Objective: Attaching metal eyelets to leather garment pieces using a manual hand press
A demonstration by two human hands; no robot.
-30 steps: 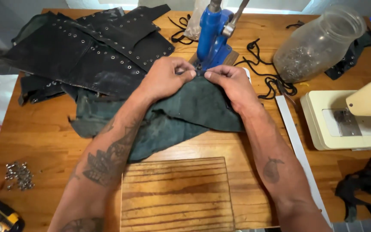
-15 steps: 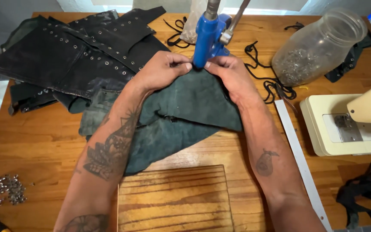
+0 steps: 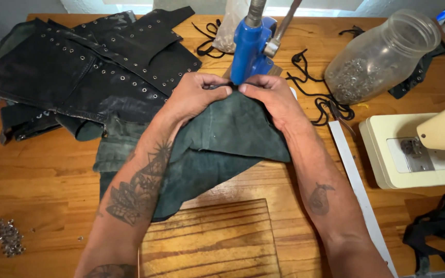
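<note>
Both hands (image 3: 235, 95) pinch green suede (image 3: 233, 128) under blue press (image 3: 251, 49).

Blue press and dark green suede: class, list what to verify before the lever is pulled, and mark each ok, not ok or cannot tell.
1. Suede edge held at the foot of the blue press: ok.
2. Left hand and right hand both pinching that edge: ok.
3. Fingertips clear of the punch: not ok, they sit right against the press.
4. Eyelet seated under the punch: cannot tell, hidden by the fingers.
5. A hand on the lever: not ok, both hold suede.
6. Jar of eyelets near the press: ok.
</note>
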